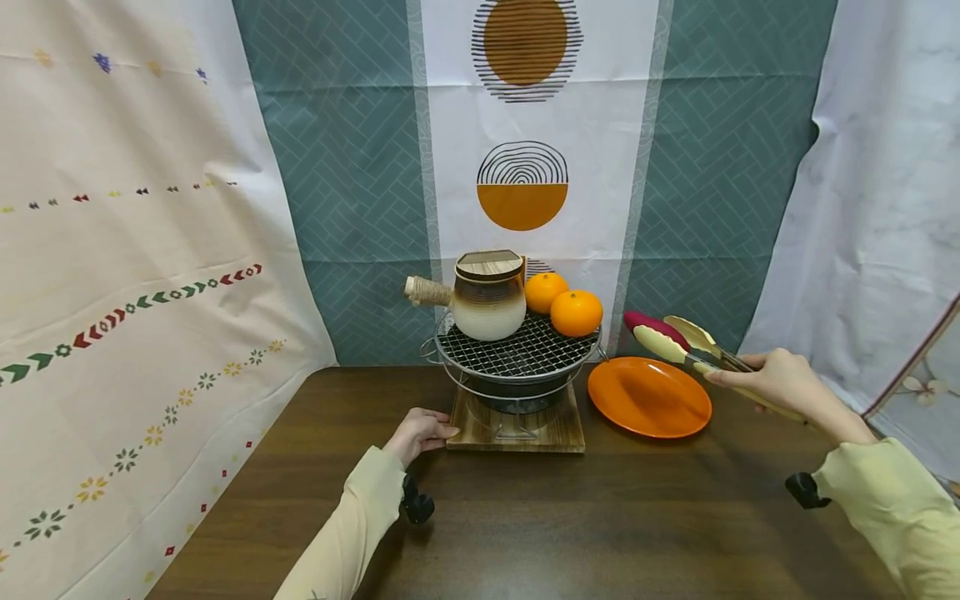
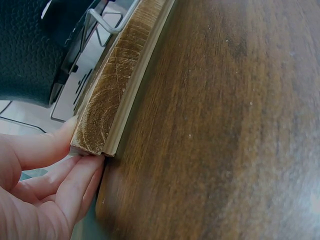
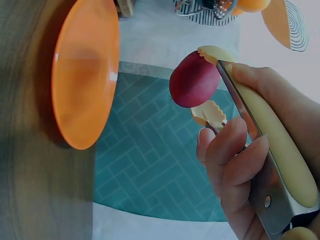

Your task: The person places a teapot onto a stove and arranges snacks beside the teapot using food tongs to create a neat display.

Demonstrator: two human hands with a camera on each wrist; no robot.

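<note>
My right hand grips cream-handled metal tongs with scalloped tips. Between the tips sits a smooth, dark red sweet potato, held in the air above the back right of an orange plate. My left hand pinches the near left corner of a square wooden board, thumb on the top edge and fingers at its side. On that board stands a round tabletop grill with a black mesh top. A cream and brown teapot and two oranges rest on the mesh.
The dark wooden table runs back to a hanging teal and white cloth. Patterned fabric hangs along the left, and pale fabric along the right. The grill's wire loop handle sticks out towards the orange plate.
</note>
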